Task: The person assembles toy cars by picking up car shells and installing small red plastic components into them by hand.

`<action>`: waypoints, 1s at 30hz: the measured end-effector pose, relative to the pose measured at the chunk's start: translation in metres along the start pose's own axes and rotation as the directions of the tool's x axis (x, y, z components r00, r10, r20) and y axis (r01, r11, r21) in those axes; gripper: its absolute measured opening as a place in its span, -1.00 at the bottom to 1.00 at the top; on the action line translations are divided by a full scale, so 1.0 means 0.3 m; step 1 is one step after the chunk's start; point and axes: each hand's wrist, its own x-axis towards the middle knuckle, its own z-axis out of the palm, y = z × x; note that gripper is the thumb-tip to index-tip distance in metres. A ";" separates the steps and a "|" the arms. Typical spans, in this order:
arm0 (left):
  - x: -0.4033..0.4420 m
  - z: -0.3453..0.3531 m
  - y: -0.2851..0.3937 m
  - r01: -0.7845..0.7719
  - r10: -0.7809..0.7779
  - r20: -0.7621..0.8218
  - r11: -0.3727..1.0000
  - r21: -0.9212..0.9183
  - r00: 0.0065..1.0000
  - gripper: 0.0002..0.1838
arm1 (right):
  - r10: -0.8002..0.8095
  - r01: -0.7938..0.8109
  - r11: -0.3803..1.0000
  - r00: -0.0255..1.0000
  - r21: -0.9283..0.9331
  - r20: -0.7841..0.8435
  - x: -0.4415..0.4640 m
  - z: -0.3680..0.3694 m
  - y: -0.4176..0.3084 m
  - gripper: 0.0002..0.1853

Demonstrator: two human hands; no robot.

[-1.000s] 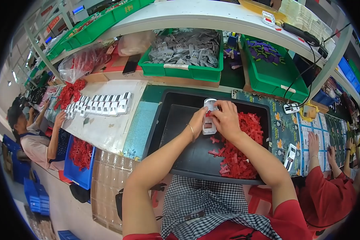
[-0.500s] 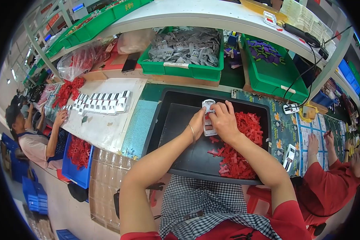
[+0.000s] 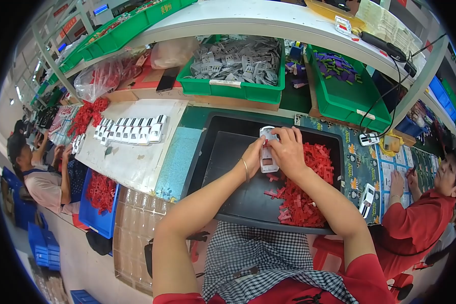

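A white toy car body [image 3: 268, 164], its hollow side up, is held above the black tray [image 3: 218, 203]. Its near edge is gripped by my left hand [image 3: 252, 155], closed along the left side. My right hand [image 3: 290, 154] is closed over the car's upper right part, its thumb pressing inside the shell where a bit of red shows. The fingers partly hide that spot. Just under and right of my right hand lies a heap of red plastic pieces [image 3: 301, 205] in the tray.
White car bodies [image 3: 137, 130] stand in a row on the left board. Green bins of grey parts [image 3: 233, 63] and purple parts [image 3: 334, 66] sit behind. Two white cars [image 3: 367, 200] lie at right. Co-workers sit at left [image 3: 48, 177] and right [image 3: 415, 218].
My right hand has shifted slightly on the car body, and a red bit now shows inside it. The right co-worker has raised their head; the left co-worker's hands have drawn together.
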 end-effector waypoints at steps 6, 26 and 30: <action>-0.009 0.014 -0.006 -0.064 0.080 -0.068 0.975 0.215 0.994 -0.72 | 0.041 -0.041 0.998 0.999 0.043 -0.002 0.000 0.003 0.001 -0.86; -0.032 0.036 0.025 -0.167 0.186 -0.023 0.926 0.339 0.982 -0.67 | 0.277 -0.253 0.937 0.958 0.241 -0.070 0.027 -0.028 -0.021 -0.56; -0.003 0.003 -0.009 -0.173 0.217 -0.060 0.892 0.418 0.974 -0.72 | 0.362 -0.358 0.872 0.931 0.334 0.051 0.016 -0.014 0.000 -0.43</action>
